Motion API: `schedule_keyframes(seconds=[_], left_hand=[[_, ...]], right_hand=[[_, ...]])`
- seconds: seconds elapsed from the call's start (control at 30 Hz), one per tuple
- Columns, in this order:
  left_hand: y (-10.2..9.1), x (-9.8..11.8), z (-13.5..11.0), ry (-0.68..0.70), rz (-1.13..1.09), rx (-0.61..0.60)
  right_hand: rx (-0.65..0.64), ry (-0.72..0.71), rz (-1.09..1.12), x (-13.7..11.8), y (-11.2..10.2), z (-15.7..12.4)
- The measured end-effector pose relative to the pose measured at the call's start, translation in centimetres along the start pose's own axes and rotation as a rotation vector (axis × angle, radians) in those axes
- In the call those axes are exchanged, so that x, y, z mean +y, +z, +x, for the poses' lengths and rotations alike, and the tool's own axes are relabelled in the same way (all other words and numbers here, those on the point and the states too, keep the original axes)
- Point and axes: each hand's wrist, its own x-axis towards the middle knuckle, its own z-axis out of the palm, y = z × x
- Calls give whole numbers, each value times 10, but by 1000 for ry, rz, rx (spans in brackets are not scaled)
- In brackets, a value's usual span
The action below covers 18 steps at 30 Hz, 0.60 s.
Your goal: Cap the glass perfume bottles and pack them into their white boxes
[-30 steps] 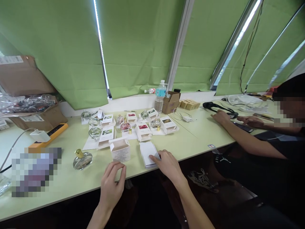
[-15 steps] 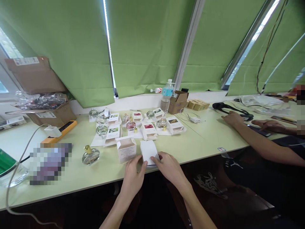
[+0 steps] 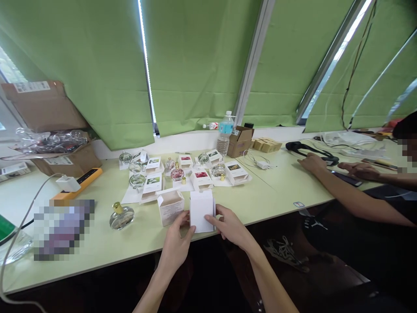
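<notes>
Between my two hands a plain white cardboard piece point(image 3: 201, 213) stands tilted up at the table's front edge. My right hand point(image 3: 231, 226) grips its right side, thumb on the front face and fingers behind. My left hand point(image 3: 178, 243) holds the lower left side, thumb at the edge; its other fingers are partly hidden. Just left of the piece an open white carton point(image 3: 170, 209) with small print stands upright. Further left lies a glass perfume bottle point(image 3: 121, 219) with a gold cap. Behind, pink perfume bottle point(image 3: 177, 174) and several clear ones rest among printed cartons point(image 3: 152, 184).
An orange power strip point(image 3: 85, 182), a blurred-out object point(image 3: 65, 228) and an open brown box point(image 3: 65, 158) are on the left. At the back stand a water bottle point(image 3: 224, 134) and a small brown box point(image 3: 239, 141). Another person's arms point(image 3: 345, 187) rest at right.
The white cardboard piece has been tipped up, its broad face now turned towards me. My hands stay at its sides. The view has shifted slightly to the right.
</notes>
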Motion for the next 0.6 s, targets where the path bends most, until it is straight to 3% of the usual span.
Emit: schedule_keyframes(seconds=[0.17,0.6], left_hand=[[-3,2,-1,4,-5,-20],[-12,12,-7,-46,-99,-92]], right_hand=[[-51,-24,136,-2,-2,0],[-98,-80,240,-15,-7,-5]])
